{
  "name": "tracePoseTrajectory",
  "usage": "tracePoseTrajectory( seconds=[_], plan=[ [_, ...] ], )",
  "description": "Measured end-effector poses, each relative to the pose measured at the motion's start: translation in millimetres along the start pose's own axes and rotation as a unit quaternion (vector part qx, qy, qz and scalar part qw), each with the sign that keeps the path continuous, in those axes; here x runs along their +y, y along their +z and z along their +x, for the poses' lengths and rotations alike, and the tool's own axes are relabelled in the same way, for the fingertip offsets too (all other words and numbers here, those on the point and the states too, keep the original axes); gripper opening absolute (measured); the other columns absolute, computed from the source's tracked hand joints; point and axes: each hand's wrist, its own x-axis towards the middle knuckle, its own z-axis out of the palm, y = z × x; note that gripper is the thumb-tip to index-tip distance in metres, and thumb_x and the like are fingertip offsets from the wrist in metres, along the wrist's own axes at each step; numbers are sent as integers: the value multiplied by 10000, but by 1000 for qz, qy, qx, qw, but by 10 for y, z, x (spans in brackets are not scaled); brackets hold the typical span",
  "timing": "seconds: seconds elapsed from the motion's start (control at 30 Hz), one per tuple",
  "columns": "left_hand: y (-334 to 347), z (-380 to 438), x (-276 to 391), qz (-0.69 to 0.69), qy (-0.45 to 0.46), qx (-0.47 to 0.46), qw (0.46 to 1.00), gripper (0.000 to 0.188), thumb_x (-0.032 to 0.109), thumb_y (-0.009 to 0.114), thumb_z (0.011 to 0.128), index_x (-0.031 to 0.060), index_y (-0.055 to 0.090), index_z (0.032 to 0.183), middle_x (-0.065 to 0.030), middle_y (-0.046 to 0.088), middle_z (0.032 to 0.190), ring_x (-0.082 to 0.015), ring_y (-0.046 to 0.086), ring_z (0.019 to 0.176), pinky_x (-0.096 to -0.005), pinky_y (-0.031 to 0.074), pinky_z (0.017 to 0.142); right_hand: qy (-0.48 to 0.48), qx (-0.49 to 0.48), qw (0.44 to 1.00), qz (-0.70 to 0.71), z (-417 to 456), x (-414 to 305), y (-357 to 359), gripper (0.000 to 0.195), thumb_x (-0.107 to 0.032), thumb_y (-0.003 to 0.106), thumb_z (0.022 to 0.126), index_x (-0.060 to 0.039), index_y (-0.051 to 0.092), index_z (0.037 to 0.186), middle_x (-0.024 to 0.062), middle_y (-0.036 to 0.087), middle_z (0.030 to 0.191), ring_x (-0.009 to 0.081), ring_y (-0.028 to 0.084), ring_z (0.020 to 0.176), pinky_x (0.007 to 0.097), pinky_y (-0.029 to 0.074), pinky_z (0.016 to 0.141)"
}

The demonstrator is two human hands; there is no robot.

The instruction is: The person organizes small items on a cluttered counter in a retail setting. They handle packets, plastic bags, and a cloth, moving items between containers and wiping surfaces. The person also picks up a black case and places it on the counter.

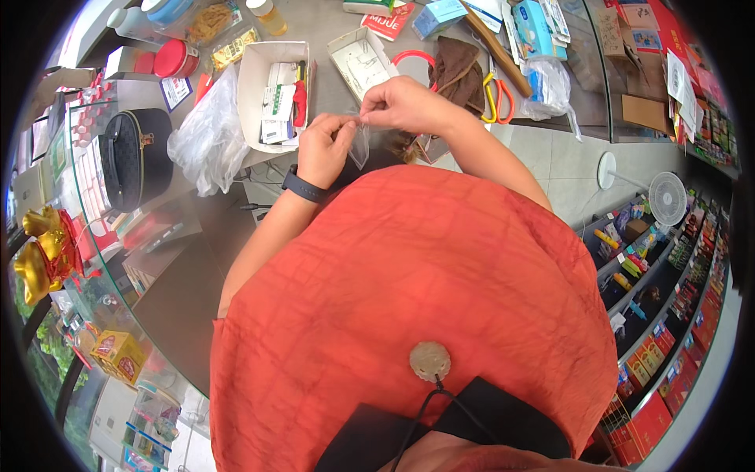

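Note:
A small clear plastic bag hangs between my two hands, in front of my orange-red shirt. My left hand, with a dark band on its wrist, pinches the bag's upper left edge between thumb and forefinger. Close beside it, my right hand grips the top edge from the other side with its fingers curled. The fingertips hide part of the bag's mouth. Just beyond my right hand lies a white open box of paper clips. A white cardboard box with cards and a red-handled tool stands beyond my left hand.
Crumpled plastic bags and a black case lie to the left. To the right are a brown cloth, scissors with yellow and orange handles and a wooden rod. A white fan stands by the stocked shelves.

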Motion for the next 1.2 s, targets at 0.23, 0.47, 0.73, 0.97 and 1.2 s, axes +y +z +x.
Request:
tracePoseTrajectory(
  seconds=[0.23,0.47,0.73,0.97,1.2],
  plan=[
    [1,-1,70,85,30,4,996,206,52,614,758,6,667,952,-69,553,768,-138,510,584,-275,425,563,-3,84,996,-19,-89,-153,131,144,-171,631,760,-43,681,804,116,663,738,243,638,680,342,497,626],
    [10,-35,185,67,25,-5,997,284,35,604,694,40,683,968,-63,545,758,-152,489,597,-280,423,577,-14,52,946,-321,-136,6,425,194,-250,624,789,-64,681,781,115,668,793,314,636,720,402,502,633],
    [-42,-80,127,81,7,-17,997,272,28,616,689,62,696,946,-79,580,860,-153,518,587,-287,456,593,51,366,888,-275,-258,677,-288,289,-219,696,775,-78,644,1022,166,581,1084,316,565,978,376,474,810],
    [-21,-93,169,58,7,-23,998,277,19,607,688,62,694,948,-78,584,868,-153,511,579,-286,455,594,250,326,853,-321,-397,1138,-127,803,-320,747,697,-224,370,1399,279,270,1407,485,332,1236,491,366,1013],
    [-5,-114,141,58,-2,-37,998,293,4,580,693,64,692,957,-71,591,906,-137,471,561,-271,431,579,141,440,869,-177,-468,1205,-230,609,-143,662,701,-177,501,1288,232,398,1268,417,420,1160,428,394,983]
  ],
)
